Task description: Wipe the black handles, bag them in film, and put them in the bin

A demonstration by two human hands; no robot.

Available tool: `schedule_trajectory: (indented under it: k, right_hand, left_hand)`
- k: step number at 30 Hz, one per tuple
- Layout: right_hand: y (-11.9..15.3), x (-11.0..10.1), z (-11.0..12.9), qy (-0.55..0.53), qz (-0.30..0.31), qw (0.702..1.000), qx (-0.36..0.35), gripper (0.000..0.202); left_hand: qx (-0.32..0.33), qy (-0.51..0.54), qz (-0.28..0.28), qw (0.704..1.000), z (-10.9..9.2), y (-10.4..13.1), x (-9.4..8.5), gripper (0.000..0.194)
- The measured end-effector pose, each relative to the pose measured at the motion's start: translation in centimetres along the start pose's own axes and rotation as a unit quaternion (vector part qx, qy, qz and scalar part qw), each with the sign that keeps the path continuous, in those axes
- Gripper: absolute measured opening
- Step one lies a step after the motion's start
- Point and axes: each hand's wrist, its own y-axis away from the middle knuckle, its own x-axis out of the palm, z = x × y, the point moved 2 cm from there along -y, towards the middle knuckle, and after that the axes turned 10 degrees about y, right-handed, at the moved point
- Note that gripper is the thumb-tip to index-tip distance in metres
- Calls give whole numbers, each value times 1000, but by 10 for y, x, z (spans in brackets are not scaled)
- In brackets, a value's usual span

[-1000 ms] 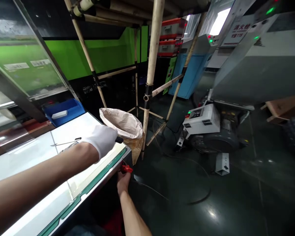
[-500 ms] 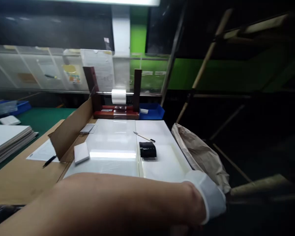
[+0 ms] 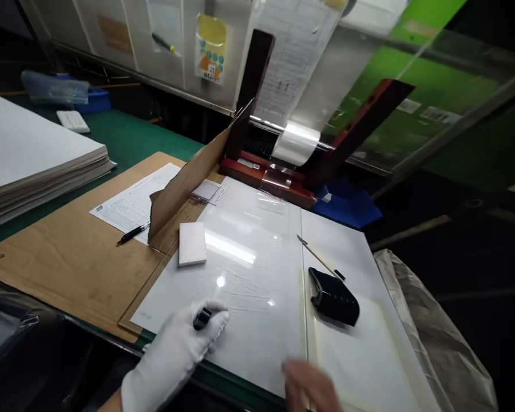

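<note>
My left hand, in a white glove, is closed around a short black cylindrical object above the near part of the glossy white sheet. Only one end of the object shows between the fingers. My right hand is bare and blurred at the bottom edge, over the near border of the sheet; whether it holds anything is unclear. A white rectangular block lies on the sheet's left side. To the right lie a curved black piece and a thin craft knife.
At the back stands a dark red holder with a roll of clear film. An upright cardboard flap, a pen and a printed form are left. A sheet stack lies farther left. A blue bin is behind right.
My left arm, earlier stretched across to the right, is back over the sheet, its hand holding the black object. My right hand has come into view. The view has tilted and turned left.
</note>
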Motion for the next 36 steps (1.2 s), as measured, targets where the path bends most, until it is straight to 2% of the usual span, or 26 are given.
schedule_trajectory:
  k: [2,4,6,8,10,12,14,18,21,24,26,29,31,33,36]
  right_hand:
    - [-62,0,15,24,-1,998,-65,24]
    - [-140,12,22,165,-3,976,-145,40]
    - [-217,35,15,218,21,963,-160,62]
    - [-275,61,-1,253,55,952,-163,73]
    - [-308,85,-20,273,97,943,-163,58]
    - [-317,100,-34,279,129,937,-165,29]
    - [-313,106,-40,275,136,937,-166,19]
    - [-298,103,-35,266,128,942,-157,20]
    - [-294,98,-26,276,137,939,-155,21]
    - [-291,95,-18,290,141,936,-142,28]
    - [-288,94,-14,295,148,934,-137,32]
    - [-282,94,-10,296,158,932,-141,26]
    - [-280,95,-9,292,153,934,-138,22]
    - [-281,95,-8,283,147,939,-129,23]
    - [-279,88,-3,265,161,943,-119,25]
  left_hand:
    - [31,-9,-33,999,-10,-14,-17,49]
    - [63,-22,-71,995,-16,-28,-31,48]
    - [92,-41,-110,989,-18,-41,-41,45]
    - [115,-66,-139,981,-14,-48,-48,40]
    - [138,-83,-147,976,-8,-51,-51,38]
    - [152,-92,-143,974,-3,-49,-51,38]
    - [139,-85,-134,978,-1,-45,-49,38]
    - [69,-27,-101,992,-2,-36,-40,43]
    - [21,56,-92,994,-6,-30,-29,54]
    - [3,107,-41,993,-10,-19,-17,61]
    - [-32,132,-11,991,-8,-12,-11,71]
    - [-87,196,-38,976,3,-8,-9,85]
    - [-108,191,-57,974,10,-9,-10,84]
    - [-128,138,-65,980,15,-11,-13,76]
    - [-107,75,-64,989,17,-12,-17,70]
